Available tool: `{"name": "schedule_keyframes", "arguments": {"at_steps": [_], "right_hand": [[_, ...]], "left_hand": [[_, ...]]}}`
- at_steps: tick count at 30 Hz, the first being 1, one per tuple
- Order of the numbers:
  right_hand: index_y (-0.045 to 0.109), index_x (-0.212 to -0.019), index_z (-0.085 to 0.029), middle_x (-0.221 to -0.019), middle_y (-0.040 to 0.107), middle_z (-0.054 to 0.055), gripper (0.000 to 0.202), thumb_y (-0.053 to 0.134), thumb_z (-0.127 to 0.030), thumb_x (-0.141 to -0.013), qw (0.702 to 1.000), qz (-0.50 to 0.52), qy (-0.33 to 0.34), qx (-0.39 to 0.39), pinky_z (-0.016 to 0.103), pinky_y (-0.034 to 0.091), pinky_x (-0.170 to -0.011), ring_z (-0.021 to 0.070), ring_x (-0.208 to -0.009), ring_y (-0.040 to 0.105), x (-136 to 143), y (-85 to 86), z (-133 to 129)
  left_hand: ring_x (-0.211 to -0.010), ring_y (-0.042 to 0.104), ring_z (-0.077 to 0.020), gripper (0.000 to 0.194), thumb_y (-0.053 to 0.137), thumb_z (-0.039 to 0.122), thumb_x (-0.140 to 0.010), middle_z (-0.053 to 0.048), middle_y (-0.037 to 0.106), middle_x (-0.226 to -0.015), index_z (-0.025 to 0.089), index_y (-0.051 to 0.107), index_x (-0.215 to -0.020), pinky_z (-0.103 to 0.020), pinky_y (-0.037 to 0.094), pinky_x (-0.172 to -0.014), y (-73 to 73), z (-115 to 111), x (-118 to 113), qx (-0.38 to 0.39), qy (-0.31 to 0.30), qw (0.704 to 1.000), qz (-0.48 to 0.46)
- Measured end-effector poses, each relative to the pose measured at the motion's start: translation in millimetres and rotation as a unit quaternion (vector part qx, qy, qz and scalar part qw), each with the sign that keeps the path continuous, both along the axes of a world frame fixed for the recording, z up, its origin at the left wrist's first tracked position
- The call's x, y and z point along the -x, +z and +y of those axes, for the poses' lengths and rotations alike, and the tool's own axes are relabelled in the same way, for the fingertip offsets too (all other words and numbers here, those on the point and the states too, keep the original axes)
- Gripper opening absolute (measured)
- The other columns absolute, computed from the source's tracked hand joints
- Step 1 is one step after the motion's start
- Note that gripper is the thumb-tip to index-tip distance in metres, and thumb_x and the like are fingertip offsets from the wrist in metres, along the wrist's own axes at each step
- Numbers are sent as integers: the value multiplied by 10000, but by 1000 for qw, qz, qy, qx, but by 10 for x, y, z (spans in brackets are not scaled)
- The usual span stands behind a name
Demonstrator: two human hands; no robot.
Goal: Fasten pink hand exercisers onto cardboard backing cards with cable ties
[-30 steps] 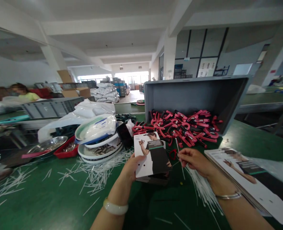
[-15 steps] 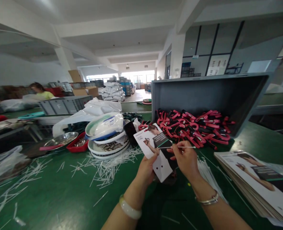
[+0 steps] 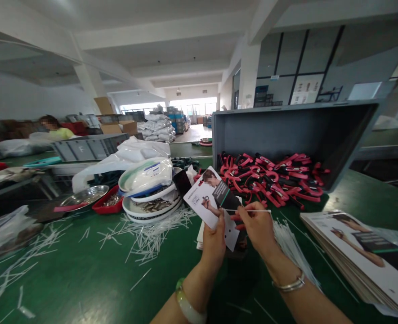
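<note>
My left hand grips the lower part of a printed card, white and black with a picture of a person on it. The card is tilted, its top leaning up and to the left. My right hand pinches a thin white strip, which runs level across the front of the card toward my left thumb. Whether the strip passes through the card cannot be made out. Behind the hands, a heap of pink and black clamps spills from a grey crate lying on its side.
More cards lie stacked at the right. White strips are scattered at the left, others beside my right wrist. Stacked basins, a red tray and a metal dish stand at the left. A person is far left.
The card has shifted slightly left and turned, and my left hand now holds it from more directly below. Pale cards now show beneath it. My right hand with the strip has moved slightly left.
</note>
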State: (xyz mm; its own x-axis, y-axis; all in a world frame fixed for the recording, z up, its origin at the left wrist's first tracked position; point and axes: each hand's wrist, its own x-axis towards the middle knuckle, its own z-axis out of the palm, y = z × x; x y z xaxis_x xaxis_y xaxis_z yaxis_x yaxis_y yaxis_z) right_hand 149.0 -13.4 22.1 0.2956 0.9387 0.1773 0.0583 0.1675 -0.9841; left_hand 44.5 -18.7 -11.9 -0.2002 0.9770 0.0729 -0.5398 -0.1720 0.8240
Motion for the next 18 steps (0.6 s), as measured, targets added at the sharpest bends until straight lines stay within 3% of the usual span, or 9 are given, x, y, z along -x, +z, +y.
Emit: {"name": "schedule_keyframes", "arguments": {"at_steps": [2,6,10,12,14,17,18], "right_hand": [[430,-706,-239,-629,653,24,343,690,-457,-655,998,54,8,30,277,517,-387,218,-593,673,61,-11,-3],[452,-657,-225,-595,643,12,349,711,-455,-612,995,78,19,54,228,431,-348,176,-522,627,151,-44,-28],[482,-633,-210,-489,566,-28,300,667,-438,-692,993,-52,98,33,203,371,-377,114,-434,528,55,-21,-84],[543,-668,-198,-536,584,-34,235,691,-381,-675,974,-138,177,6,206,379,-414,95,-439,507,-120,38,-86],[615,-732,-194,-603,620,-25,206,726,-327,-622,957,-198,214,-7,213,393,-446,101,-479,526,-348,115,-50],[653,-778,-191,-642,640,-4,238,697,-391,-655,985,-160,69,-16,230,434,-502,135,-576,578,-607,187,35],[657,-779,-188,-656,644,3,257,681,-423,-678,990,-131,49,-6,236,447,-519,146,-609,593,-633,186,51]], "left_hand": [[-1246,478,-253,537,761,261,-697,-74,626,-1210,209,562,-1192,-278,435,-950,-3,-36,-30,-4,-9,1000,15],[-901,650,-236,352,760,351,-680,-69,709,-901,157,651,-953,-290,494,-774,30,-76,-30,9,-58,997,42],[-657,633,-186,416,816,363,-578,-35,695,-727,135,673,-895,-268,463,-614,90,-12,84,83,-62,994,39],[-599,612,-172,436,837,352,-532,-35,680,-689,120,678,-865,-270,448,-584,123,39,182,112,-89,989,24],[-585,602,-164,420,846,335,-505,-36,668,-684,114,670,-816,-277,448,-586,151,76,284,108,-121,987,-9],[-563,582,-150,353,839,317,-516,-22,632,-660,125,624,-719,-279,449,-579,175,81,388,79,-189,978,-42],[-549,572,-145,334,829,320,-535,-14,612,-642,132,604,-695,-278,446,-567,180,69,401,72,-220,972,-45]]}}
